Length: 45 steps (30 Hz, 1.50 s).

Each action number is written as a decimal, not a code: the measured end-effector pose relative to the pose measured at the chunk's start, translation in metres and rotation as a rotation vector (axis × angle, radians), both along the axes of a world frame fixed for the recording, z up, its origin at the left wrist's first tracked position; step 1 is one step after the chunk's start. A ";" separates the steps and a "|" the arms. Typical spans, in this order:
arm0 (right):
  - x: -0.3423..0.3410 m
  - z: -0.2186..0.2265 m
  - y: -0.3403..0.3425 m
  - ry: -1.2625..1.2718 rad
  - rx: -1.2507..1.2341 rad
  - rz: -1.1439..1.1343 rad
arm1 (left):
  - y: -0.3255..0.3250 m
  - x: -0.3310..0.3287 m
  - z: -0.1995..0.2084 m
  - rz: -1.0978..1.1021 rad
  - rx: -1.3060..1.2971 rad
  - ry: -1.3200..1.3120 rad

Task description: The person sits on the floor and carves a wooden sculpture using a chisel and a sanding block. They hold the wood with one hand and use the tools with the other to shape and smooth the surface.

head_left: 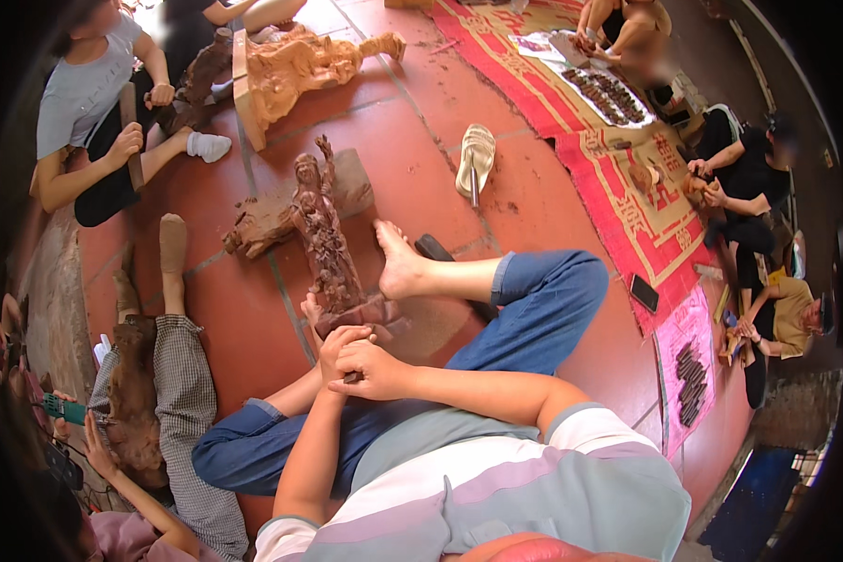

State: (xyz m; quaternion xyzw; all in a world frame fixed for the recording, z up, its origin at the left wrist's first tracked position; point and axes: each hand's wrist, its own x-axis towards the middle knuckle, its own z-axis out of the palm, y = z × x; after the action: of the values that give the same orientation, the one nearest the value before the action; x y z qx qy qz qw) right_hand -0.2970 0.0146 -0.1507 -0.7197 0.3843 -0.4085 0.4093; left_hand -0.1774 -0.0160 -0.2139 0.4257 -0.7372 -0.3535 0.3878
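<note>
A reddish-brown carved wood figure (320, 225) with a raised arm stands or leans between my bare feet, its base toward me. Behind it lies a rough wood block (351, 183). Close together at the base are my two hands. My right hand (377, 368) is closed around a tool; only a short dark handle end (353, 377) shows below the fingers. Against it rests my left hand (343, 347), fingers bent and closed near the carving. Whether it grips the same tool is hidden. The tool's working end cannot be seen.
A sandal (476, 155) with a chisel-like tool on it lies ahead. A larger pale carving (300, 70) is at the far left. Right are a red patterned mat (618, 197), a phone (643, 292) and a pink cloth (686, 328) with several dark tools. People sit on both sides.
</note>
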 end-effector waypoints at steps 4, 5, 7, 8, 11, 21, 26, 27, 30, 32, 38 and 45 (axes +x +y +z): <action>-0.005 -0.002 0.005 0.107 -0.086 0.069 | 0.003 0.000 0.005 0.004 0.032 -0.021; -0.006 -0.002 0.004 0.112 -0.121 0.079 | 0.003 -0.002 0.006 0.019 0.044 0.001; -0.007 -0.004 0.002 0.119 -0.192 0.100 | 0.002 -0.007 0.016 0.054 0.044 0.003; -0.007 -0.008 0.001 0.147 -0.207 0.110 | 0.000 -0.010 0.015 0.065 0.038 -0.005; -0.006 -0.018 0.004 0.157 -0.213 0.127 | 0.005 -0.010 0.010 0.099 0.015 -0.039; 0.007 -0.023 0.002 0.141 -0.130 0.075 | 0.008 0.006 0.005 0.029 -0.013 -0.142; 0.004 -0.014 -0.001 0.160 -0.067 0.135 | 0.010 0.009 -0.002 -0.035 -0.024 -0.187; 0.005 -0.010 -0.005 0.147 -0.113 0.097 | 0.008 0.007 -0.001 -0.002 0.053 -0.090; 0.001 -0.014 -0.003 0.123 -0.097 0.071 | 0.004 -0.007 0.005 0.073 0.095 -0.050; 0.000 -0.016 0.003 0.147 -0.073 0.138 | 0.010 0.005 -0.005 -0.001 0.041 -0.075; 0.004 -0.019 -0.008 0.219 -0.145 0.097 | 0.000 0.004 0.007 0.020 0.160 -0.064; 0.003 -0.004 -0.005 0.242 -0.052 0.143 | 0.004 0.009 0.016 0.016 0.047 -0.161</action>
State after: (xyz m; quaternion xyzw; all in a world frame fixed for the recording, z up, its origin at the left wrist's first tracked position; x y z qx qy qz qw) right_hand -0.2938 0.0094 -0.1543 -0.7997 0.3678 -0.2980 0.3693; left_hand -0.1679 -0.0123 -0.1979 0.4676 -0.7541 -0.3321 0.3199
